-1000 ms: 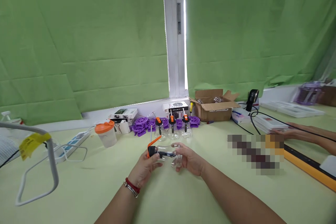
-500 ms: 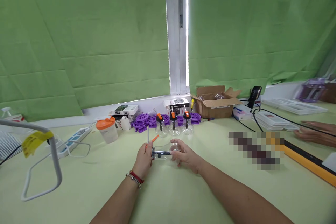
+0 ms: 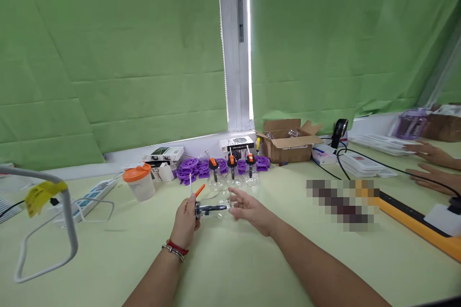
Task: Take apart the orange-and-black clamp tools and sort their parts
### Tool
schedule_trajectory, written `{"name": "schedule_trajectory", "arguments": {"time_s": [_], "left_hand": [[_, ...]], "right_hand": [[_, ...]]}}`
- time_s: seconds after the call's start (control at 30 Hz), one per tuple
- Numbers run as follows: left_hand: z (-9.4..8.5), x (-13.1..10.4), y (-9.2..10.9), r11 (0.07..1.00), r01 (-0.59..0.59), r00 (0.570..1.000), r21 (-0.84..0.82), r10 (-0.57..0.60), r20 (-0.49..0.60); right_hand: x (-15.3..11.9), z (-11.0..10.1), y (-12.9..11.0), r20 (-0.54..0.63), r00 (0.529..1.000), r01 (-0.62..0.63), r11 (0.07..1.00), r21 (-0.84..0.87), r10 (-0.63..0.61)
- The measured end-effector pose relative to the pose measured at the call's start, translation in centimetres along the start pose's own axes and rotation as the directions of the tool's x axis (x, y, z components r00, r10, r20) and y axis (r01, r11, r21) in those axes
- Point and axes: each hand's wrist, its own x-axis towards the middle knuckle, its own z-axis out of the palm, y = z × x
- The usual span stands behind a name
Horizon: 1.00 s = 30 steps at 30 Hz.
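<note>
1. A clear bottle (image 3: 213, 209) is held lengthwise across the gap between the two hands, tilted onto its side above the table (image 3: 223, 268).
2. Its capped end is wrapped by the curled fingers of the left hand (image 3: 184, 220); the grip there is closed.
3. An orange lever (image 3: 200, 190) and a white straw (image 3: 190, 184) are seen rising just above the left fingers, the straw nearly upright.
4. The bottle's base is met by the right hand (image 3: 254, 213), whose thumb and fingers are spread fairly wide around it; whether they touch the base cannot be told.
5. Inside the bottle, a dark rod (image 3: 216, 208) is seen running from the left fingers toward the right ones.
6. Three upright bottles (image 3: 232, 171) are lined up beyond the fingers of both hands, each topped in black and orange.
7. Purple parts (image 3: 190, 167) are heaped behind that row, farther from the left fingers.
8. A cup (image 3: 141, 188) with an orange lid is placed beyond the left fingers and off to their left; a power strip (image 3: 96, 195) is laid farther left.
9. A carton (image 3: 293, 153) with its flaps raised is set beyond the right fingers and to their right.
10. Well to the right of the right fingers, a co-worker's hands (image 3: 430, 175) are seen near stacked cases (image 3: 363, 163); an orange bar (image 3: 419, 224) is laid nearer, partly covered by a pixelated patch.
</note>
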Motion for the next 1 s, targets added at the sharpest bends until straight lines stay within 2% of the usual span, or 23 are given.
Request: {"name": "schedule_trajectory", "arguments": {"time_s": [0.07, 0.1, 0.17, 0.2, 0.23, 0.27, 0.3, 0.37, 0.4, 0.43, 0.47, 0.5, 0.57, 0.6, 0.63, 0.7, 0.73, 0.77, 0.83, 0.9, 0.93, 0.97, 1.0], "left_hand": [[-0.1, 0.1, 0.0, 1.000, -0.019, 1.000, -0.001, 0.019, 0.001], [-0.1, 0.0, 0.0, 0.999, -0.032, 0.999, 0.008, 0.032, -0.014], [0.1, -0.1, -0.2, 0.996, -0.076, 0.996, 0.048, 0.078, -0.048], [0.2, -0.2, -0.3, 0.992, -0.106, 0.992, 0.073, 0.110, -0.057], [0.3, -0.2, -0.4, 0.987, -0.131, 0.989, 0.093, 0.137, -0.057], [0.4, -0.2, -0.4, 0.983, -0.148, 0.987, 0.104, 0.154, -0.048], [0.4, -0.3, -0.4, 0.982, -0.152, 0.987, 0.108, 0.157, -0.042], [0.3, -0.2, -0.4, 0.987, -0.126, 0.991, 0.095, 0.131, -0.042], [0.2, -0.2, -0.4, 0.990, -0.110, 0.992, 0.087, 0.114, -0.046], [0.2, -0.1, -0.4, 0.992, -0.098, 0.993, 0.082, 0.103, -0.052], [0.1, -0.1, -0.4, 0.992, -0.092, 0.993, 0.082, 0.097, -0.060], [0.1, 0.0, -0.4, 0.992, -0.092, 0.993, 0.086, 0.097, -0.063], [0.2, 0.0, -0.6, 0.990, -0.106, 0.992, 0.097, 0.112, -0.053], [0.2, 0.1, -0.7, 0.989, -0.112, 0.992, 0.101, 0.117, -0.046], [0.2, 0.1, -0.8, 0.988, -0.115, 0.992, 0.103, 0.120, -0.039], [0.2, 0.2, -0.9, 0.989, -0.113, 0.993, 0.095, 0.117, -0.034], [0.2, 0.2, -1.0, 0.990, -0.109, 0.993, 0.093, 0.113, -0.037], [0.2, 0.2, -1.0, 0.990, -0.107, 0.993, 0.095, 0.111, -0.038], [0.2, 0.1, -1.0, 0.987, -0.117, 0.992, 0.115, 0.120, -0.027], [0.4, -0.1, -0.9, 0.982, -0.127, 0.991, 0.141, 0.130, -0.010], [0.5, -0.1, -0.8, 0.981, -0.127, 0.992, 0.143, 0.129, -0.003], [0.5, -0.2, -0.7, 0.983, -0.121, 0.992, 0.136, 0.122, -0.001], [0.6, -0.2, -0.6, 0.988, -0.100, 0.995, 0.121, 0.101, 0.000]], "right_hand": [[0.0, 0.0, -0.3, -0.056, 0.988, 0.142, 0.990, 0.000, -0.142], [0.0, 0.0, -0.4, -0.090, 0.990, 0.117, 0.992, 0.042, -0.112], [0.0, 0.2, -0.5, -0.087, 0.988, -0.108, 0.978, 0.178, 0.125], [0.0, 0.3, -0.5, -0.051, 0.968, -0.228, 0.947, 0.228, 0.245], [0.0, 0.3, -0.6, -0.015, 0.951, -0.296, 0.922, 0.250, 0.310], [0.0, 0.4, -0.6, 0.010, 0.953, -0.297, 0.924, 0.243, 0.304], [0.0, 0.3, -0.6, 0.019, 0.972, -0.232, 0.949, 0.214, 0.233], [-0.2, 0.1, -0.8, -0.002, 1.000, 0.012, 0.993, 0.121, -0.012], [-0.2, 0.0, -0.8, -0.024, 0.993, 0.117, 0.990, 0.077, -0.115], [-0.2, -0.1, -0.8, -0.055, 0.985, 0.165, 0.985, 0.055, -0.162], [-0.2, -0.2, -0.7, -0.094, 0.986, 0.144, 0.988, 0.063, -0.137], [-0.2, -0.2, -0.7, -0.121, 0.992, 0.060, 0.993, 0.098, -0.048], [-0.1, -0.3, -0.5, -0.089, 0.978, -0.170, 0.971, 0.166, 0.186], [-0.1, -0.3, -0.5, -0.045, 0.969, -0.234, 0.960, 0.156, 0.243], [-0.1, -0.3, -0.5, -0.007, 0.974, -0.224, 0.968, 0.114, 0.226], [-0.2, -0.4, -0.7, 0.017, 0.999, -0.029, 1.000, 0.002, 0.029], [-0.2, -0.4, -0.7, 0.002, 0.998, 0.069, 0.997, -0.036, -0.069], [-0.2, -0.4, -0.7, -0.022, 0.994, 0.107, 0.993, -0.047, -0.108], [-0.1, -0.3, -0.6, -0.039, 0.999, -0.004, 1.000, 0.008, 0.005], [0.0, -0.2, -0.4, 0.016, 0.988, -0.152, 0.988, 0.039, 0.151], [-0.1, -0.2, -0.4, 0.042, 0.989, -0.141, 0.990, -0.007, 0.141], [-0.1, -0.2, -0.4, 0.052, 0.997, -0.055, 0.994, -0.095, 0.060], [-0.2, -0.3, -0.6, 0.060, 0.995, 0.085, 0.973, -0.214, -0.073]]}}
